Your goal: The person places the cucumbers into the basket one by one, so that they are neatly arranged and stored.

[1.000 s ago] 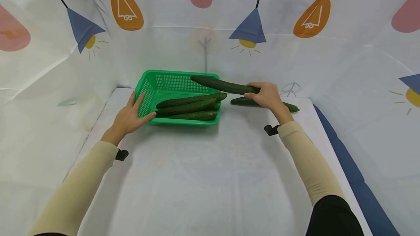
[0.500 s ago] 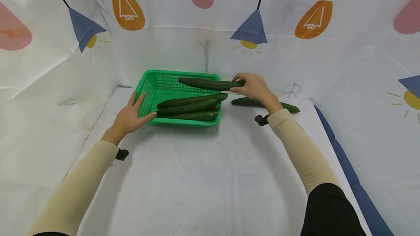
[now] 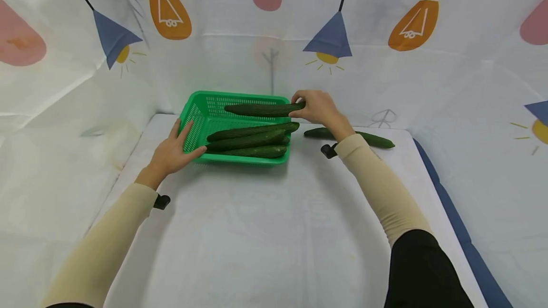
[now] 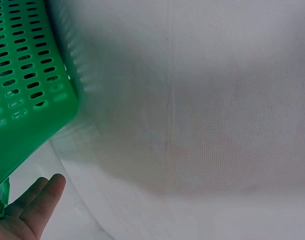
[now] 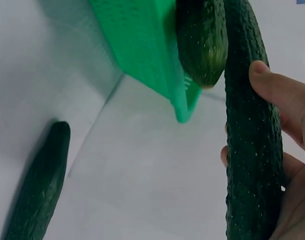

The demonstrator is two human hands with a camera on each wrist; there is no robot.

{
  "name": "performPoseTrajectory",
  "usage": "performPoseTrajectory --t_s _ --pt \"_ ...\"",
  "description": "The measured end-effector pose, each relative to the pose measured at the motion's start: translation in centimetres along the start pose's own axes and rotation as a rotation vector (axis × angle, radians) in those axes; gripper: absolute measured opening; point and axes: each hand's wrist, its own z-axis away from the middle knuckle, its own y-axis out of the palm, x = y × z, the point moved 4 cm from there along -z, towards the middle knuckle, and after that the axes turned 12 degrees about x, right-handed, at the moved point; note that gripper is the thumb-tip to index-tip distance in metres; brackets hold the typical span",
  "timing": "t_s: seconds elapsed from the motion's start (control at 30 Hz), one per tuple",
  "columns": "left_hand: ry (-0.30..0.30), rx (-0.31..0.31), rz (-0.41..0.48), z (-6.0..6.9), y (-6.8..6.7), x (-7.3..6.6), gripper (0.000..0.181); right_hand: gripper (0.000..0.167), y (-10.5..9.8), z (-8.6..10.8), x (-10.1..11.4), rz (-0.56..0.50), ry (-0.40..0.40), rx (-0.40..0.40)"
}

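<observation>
My right hand [image 3: 316, 108] grips one end of a dark green cucumber [image 3: 261, 110], its thumb along the near side in the right wrist view. That cucumber [image 5: 250, 150] lies level above the back part of a green plastic basket [image 3: 239, 159]. Inside the basket several cucumbers [image 3: 252, 140] are bunched toward the front, one tip jutting over the right rim. My left hand [image 3: 171, 152] rests at the basket's left front corner, fingers spread and straight, thumb on the front rim. In the left wrist view two fingers [image 4: 45, 202] of it stick out beside the basket wall [image 4: 37, 115].
Another cucumber [image 3: 374, 140] lies on the white table [image 3: 274, 232] right of the basket, partly behind my right wrist. A printed white sheet [image 3: 239, 56] hangs close behind the basket. A blue strip [image 3: 454, 217] runs along the table's right edge.
My right hand has carried the cucumber leftward, from partly outside the basket's right side to above its back part. My left hand and the basket have stayed in place.
</observation>
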Motion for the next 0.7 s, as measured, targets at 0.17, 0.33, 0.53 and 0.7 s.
performPoseTrajectory --t_s 0.17,0.33,0.53,0.7 --pt "0.000 -0.004 0.000 -0.1 0.2 0.0 0.100 0.044 0.3 -0.7 0.9 -0.004 0.010 0.012" --pt "0.000 -0.006 -0.008 -0.1 0.1 0.0 0.100 0.043 0.4 -1.6 1.6 -0.007 0.034 0.102" --pt "-0.004 0.000 -0.004 -0.1 0.2 0.0 0.100 0.043 0.3 -2.7 2.3 -0.015 0.099 0.309" --pt "-0.005 -0.001 -0.002 -0.1 0.2 -0.1 0.100 0.041 0.2 -3.6 2.8 -0.027 0.116 0.354"
